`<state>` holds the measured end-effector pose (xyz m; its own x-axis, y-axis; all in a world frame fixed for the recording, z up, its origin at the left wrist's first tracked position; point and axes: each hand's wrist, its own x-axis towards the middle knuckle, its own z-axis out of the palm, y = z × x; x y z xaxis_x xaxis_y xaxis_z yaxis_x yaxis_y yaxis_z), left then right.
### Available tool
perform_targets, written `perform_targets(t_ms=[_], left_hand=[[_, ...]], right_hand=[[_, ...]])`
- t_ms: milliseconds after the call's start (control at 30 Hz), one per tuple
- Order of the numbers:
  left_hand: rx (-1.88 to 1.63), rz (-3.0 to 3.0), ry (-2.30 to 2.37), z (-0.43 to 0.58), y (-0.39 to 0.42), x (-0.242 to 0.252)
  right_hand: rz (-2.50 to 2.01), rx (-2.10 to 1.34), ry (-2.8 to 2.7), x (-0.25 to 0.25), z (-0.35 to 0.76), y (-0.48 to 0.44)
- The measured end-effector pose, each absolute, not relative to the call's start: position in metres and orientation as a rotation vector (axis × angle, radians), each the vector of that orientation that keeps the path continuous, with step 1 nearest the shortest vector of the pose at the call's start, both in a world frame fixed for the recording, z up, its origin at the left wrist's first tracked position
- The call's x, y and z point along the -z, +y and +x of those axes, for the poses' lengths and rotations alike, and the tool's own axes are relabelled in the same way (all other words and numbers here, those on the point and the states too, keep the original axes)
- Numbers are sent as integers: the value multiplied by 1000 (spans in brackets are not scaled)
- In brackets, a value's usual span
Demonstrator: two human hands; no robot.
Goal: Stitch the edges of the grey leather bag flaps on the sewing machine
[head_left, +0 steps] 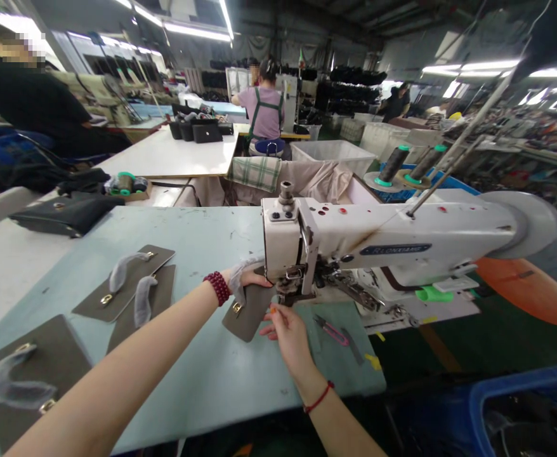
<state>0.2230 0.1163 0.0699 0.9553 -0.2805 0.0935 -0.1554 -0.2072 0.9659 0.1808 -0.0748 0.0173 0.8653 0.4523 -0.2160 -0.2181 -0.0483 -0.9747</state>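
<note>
A grey-brown bag flap panel (pixel 254 317) with a gold-coloured ring and a handle in clear plastic wrap lies under the head of a white sewing machine (pixel 393 228). My left hand (pixel 254 277) grips the panel's far side beside the machine head, its fingers partly hidden. Close to the needle area, my right hand (pixel 285 330) has thumb and index finger pinched together at the panel's right edge. What lies in that pinch is too small to make out. The other right fingers rest loosely over the panel.
Several similar panels, including one with a wrapped handle (pixel 131 282), lie left on the blue tabletop (pixel 188 393). Pink thread snips (pixel 333 330) lie right of my right hand. A black bag (pixel 64 216) sits farther left. A blue bin (pixel 526 393) stands lower right. Co-workers sit beyond.
</note>
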Motion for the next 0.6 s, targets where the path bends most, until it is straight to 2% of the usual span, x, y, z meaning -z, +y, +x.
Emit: perform_targets(t_ms=[267, 600], left_hand=[[223, 1436, 18, 201, 105, -71], [118, 1012, 324, 155, 58, -43]], right_hand=[[-1523, -610, -285, -18, 186, -87], [-1459, -777, -296, -28, 209, -109]])
